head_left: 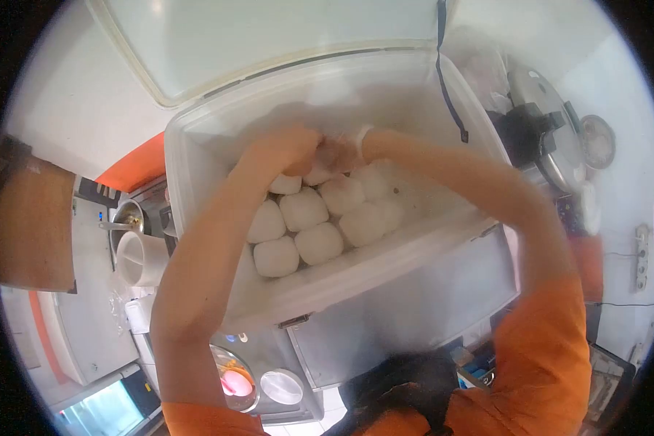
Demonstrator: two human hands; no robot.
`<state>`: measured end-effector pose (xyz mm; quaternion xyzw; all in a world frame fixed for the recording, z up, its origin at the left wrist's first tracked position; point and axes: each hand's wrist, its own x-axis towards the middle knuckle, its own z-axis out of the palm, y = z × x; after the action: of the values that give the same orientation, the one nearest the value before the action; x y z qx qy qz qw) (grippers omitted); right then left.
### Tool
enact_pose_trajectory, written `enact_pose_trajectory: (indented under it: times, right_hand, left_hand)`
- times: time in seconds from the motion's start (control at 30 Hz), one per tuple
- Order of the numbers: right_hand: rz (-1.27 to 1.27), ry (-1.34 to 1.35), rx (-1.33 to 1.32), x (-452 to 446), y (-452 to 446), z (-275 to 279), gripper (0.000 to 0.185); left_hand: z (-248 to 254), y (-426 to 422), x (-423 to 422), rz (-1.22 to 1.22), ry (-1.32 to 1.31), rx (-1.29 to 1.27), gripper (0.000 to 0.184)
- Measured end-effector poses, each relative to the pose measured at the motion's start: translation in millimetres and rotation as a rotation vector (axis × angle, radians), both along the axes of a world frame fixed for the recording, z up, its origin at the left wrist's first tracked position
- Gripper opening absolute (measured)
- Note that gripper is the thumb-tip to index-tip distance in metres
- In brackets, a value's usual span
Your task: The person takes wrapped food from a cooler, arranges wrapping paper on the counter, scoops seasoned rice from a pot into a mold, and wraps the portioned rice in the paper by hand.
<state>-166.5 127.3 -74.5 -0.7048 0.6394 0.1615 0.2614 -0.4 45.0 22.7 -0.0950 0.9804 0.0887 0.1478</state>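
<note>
Both my hands reach deep into a large white plastic bin (185, 156). Several rounded white lumps that look like dough balls (320, 243) sit in rows on its floor, some pressed against each other. My left hand (292, 151) has its fingers curled, close against my right hand. A pale band circles the right wrist, and my right hand (336, 154) looks hazy and bent downward over a white lump at the back of the rows. Whatever lies between the fingers of either hand is hidden.
The bin's lid (269, 36) stands raised behind it, and a dark strap (447, 80) hangs over the right side. At left are a white tub (139, 258) and a metal bowl (129, 216). A large pot lid (552, 138) stands at right. A round white lid (281, 386) lies below.
</note>
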Motion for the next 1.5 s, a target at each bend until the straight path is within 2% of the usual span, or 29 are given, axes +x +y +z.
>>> enact_pose_trajectory:
  times: [0.07,0.13,0.17,0.27,0.37,0.43,0.47,0.5,0.53,0.63,0.67,0.7,0.73,0.77,0.8,0.87,0.93,1.0,1.07,1.13,1.17,1.2,1.23,1.27,1.3,1.33,1.37,1.43,1.5]
  right_hand:
    - [-0.046,-0.069,0.012,-4,26,69,0.067]
    - [0.041,-0.065,-0.307,-8,79,131,0.044]
    - [0.017,-0.169,-0.429,-17,105,144,0.044]
    - [-0.356,-0.416,-0.700,8,209,216,0.041]
    - [-0.757,-0.650,-0.841,35,333,227,0.039]
    - [-1.220,-0.902,-0.854,74,413,203,0.039]
    - [-1.542,-0.794,-0.674,107,484,166,0.034]
    - [-1.638,-0.691,-0.653,125,530,124,0.028]
    - [-1.672,-0.600,-0.765,152,565,90,0.030]
    - [-2.199,-0.369,-0.657,234,660,0,0.035]
    - [-2.280,-0.298,-0.684,257,695,-38,0.038]
    - [-2.323,-0.221,-0.738,281,730,-77,0.041]
    - [-2.352,-0.126,-0.794,306,765,-113,0.044]
    - [-2.376,-0.032,-0.836,331,795,-137,0.048]
    - [-2.424,0.027,-0.824,355,816,-156,0.052]
    - [-2.678,-0.084,-0.580,390,834,-135,0.047]
    - [-2.793,-0.239,-0.479,417,859,-136,0.040]
    - [-2.862,-0.437,-0.465,438,891,-168,0.035]
    - [-2.987,-0.585,-0.734,455,899,-175,0.027]
    - [-3.157,-0.774,-0.987,456,911,-178,0.028]
    - [-3.270,-0.910,-1.103,459,918,-181,0.032]
    - [-3.100,-0.879,-1.326,472,923,-201,0.029]
    - [-2.930,-0.790,-1.521,484,941,-236,0.028]
    - [-2.902,-0.821,-1.560,487,958,-274,0.028]
    - [-2.873,-0.852,-1.598,490,975,-311,0.029]
    - [-2.843,-0.884,-1.635,494,992,-347,0.030]
    - [-2.862,-0.690,-1.438,487,1004,-328,0.030]
    - [-2.901,-0.381,-1.102,476,1023,-259,0.030]
    - [-2.966,-0.285,-1.021,476,1040,-209,0.033]
  left_hand:
    - [-38,-17,-23,0.039,-0.065,0.185,0.042]
    - [-43,-22,-23,-0.060,-0.060,0.173,0.038]
    - [-43,-24,-22,-0.120,-0.059,0.167,0.037]
    - [-45,-34,-12,-0.098,0.136,0.220,0.034]
    - [-34,-30,-12,-0.080,0.236,0.216,0.033]
    - [-8,-14,-12,0.097,0.172,0.274,0.031]
    - [-5,-13,-28,-0.021,0.234,0.192,0.029]
    - [-14,-27,-30,-0.099,0.297,0.130,0.028]
    - [-4,-20,-34,-0.099,0.331,0.129,0.027]
    - [26,20,-35,-0.055,0.404,0.084,0.028]
    - [16,4,-38,-0.053,0.420,0.226,0.028]
    - [10,-5,-42,-0.051,0.479,0.151,0.027]
    - [50,48,-42,0.016,0.389,0.064,0.026]
    - [42,40,-49,-0.049,0.509,0.120,0.023]
    - [44,39,-60,-0.080,0.512,0.124,0.024]
    - [51,60,-55,-0.054,0.489,0.286,0.026]
    - [83,115,-47,-0.131,0.375,0.190,0.027]
    - [104,173,-34,-0.202,0.463,0.146,0.024]
    - [111,220,-20,-0.294,0.640,0.093,0.033]
    - [106,301,2,-0.332,0.720,0.120,0.029]
    - [119,379,31,-0.245,0.672,0.197,0.044]
    - [115,434,44,-0.273,0.670,0.295,0.036]
    - [87,459,38,-0.419,0.646,0.409,0.040]
    - [52,478,40,-0.177,0.416,0.762,0.040]
    - [83,583,67,-0.020,0.353,0.778,0.038]
    - [21,586,51,-0.213,0.393,0.836,0.038]
    - [-45,593,34,-0.403,0.437,0.892,0.037]
    - [-69,682,38,-0.201,-0.044,1.126,0.038]
    - [-107,727,36,-0.385,-0.235,1.067,0.039]
